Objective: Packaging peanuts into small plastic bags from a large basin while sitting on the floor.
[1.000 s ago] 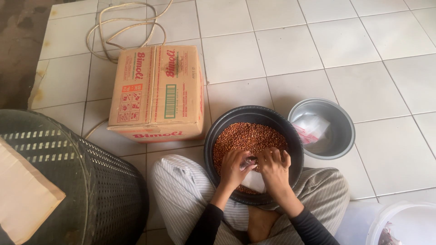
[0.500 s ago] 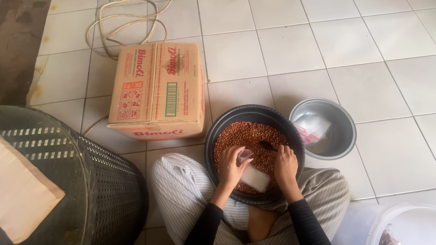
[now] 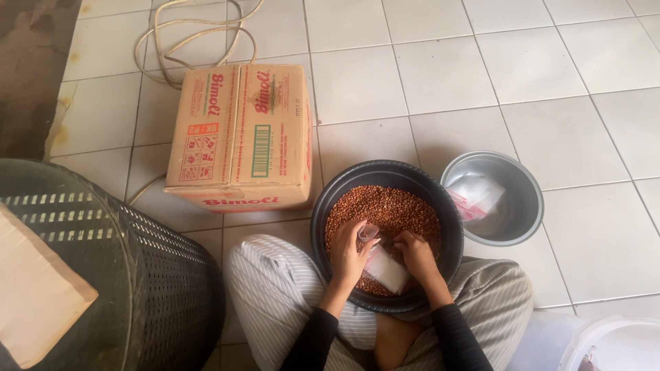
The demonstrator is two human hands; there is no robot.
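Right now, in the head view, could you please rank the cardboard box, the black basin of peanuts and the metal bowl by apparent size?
1. cardboard box
2. black basin of peanuts
3. metal bowl

White tiled floor [image 3: 412, 75] bears carton [image 3: 244, 134], basin [image 3: 454, 227], bowl [image 3: 526, 206], cable [image 3: 185, 34]

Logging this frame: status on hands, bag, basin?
Left hand holds small clear bag over dark basin of reddish peanuts. Right hand at the bag, grip unclear. Nothing blocking.
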